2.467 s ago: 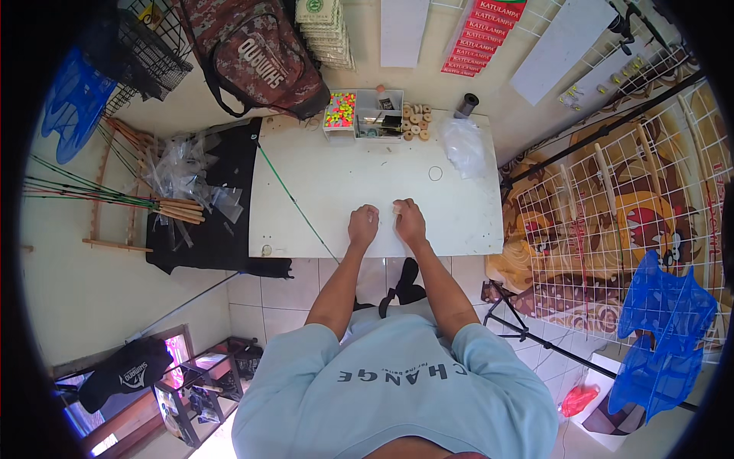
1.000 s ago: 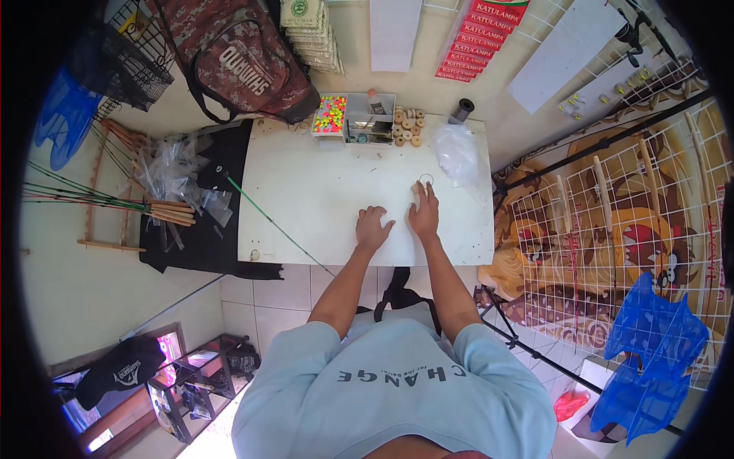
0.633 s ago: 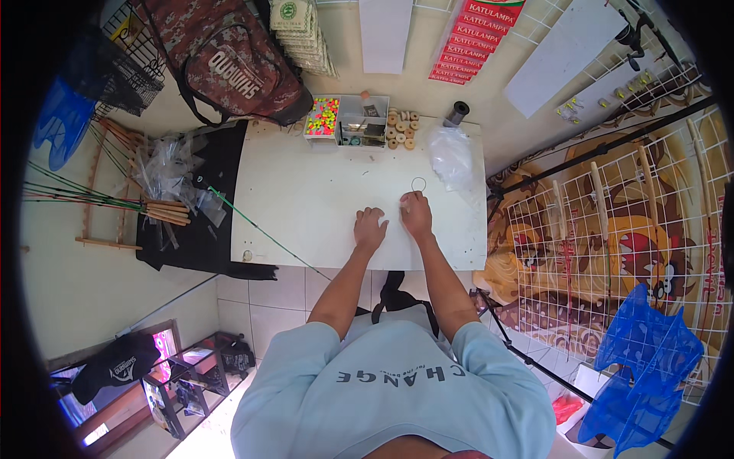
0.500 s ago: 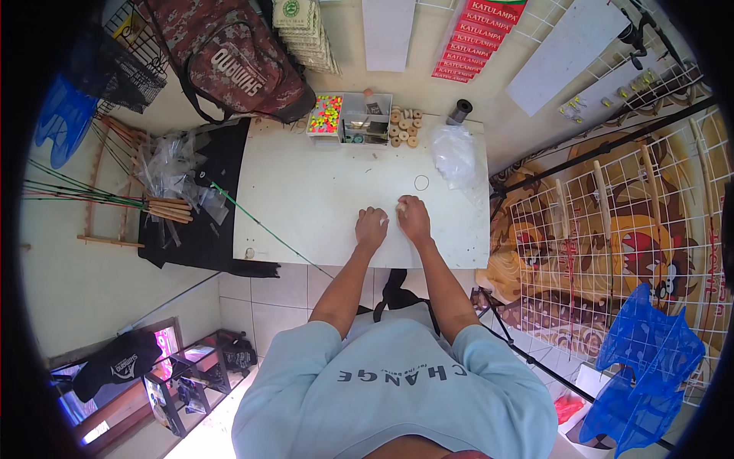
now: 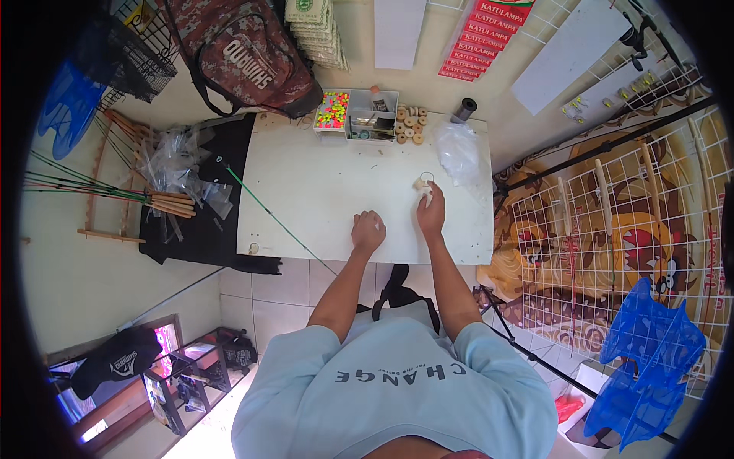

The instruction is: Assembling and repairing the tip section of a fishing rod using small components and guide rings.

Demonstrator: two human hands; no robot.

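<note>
My right hand (image 5: pixel 431 213) is over the right half of the white table (image 5: pixel 313 176), its fingers closed on a small pale wooden spool (image 5: pixel 420 184). The spool lies against a thin ring outline (image 5: pixel 428 177) on the tabletop. Closer to the near edge, my left hand (image 5: pixel 368 232) rests with curled fingers. A tiny pale spot shows at its fingertips, too small to name. Several similar wooden spools (image 5: pixel 410 125) stand grouped at the back of the table.
A divided tray (image 5: pixel 372 138) with bright beads stands beside the spools. Clear plastic bags (image 5: pixel 457 151) and a black roll (image 5: pixel 463 110) lie at the back right. A thin green rod (image 5: pixel 271 215) crosses the left side. A camouflage bag (image 5: pixel 245 65) hangs behind.
My right hand has moved forward and to the right with the spool, away from my left hand. The left hand stays near its place. The view has shifted slightly.
</note>
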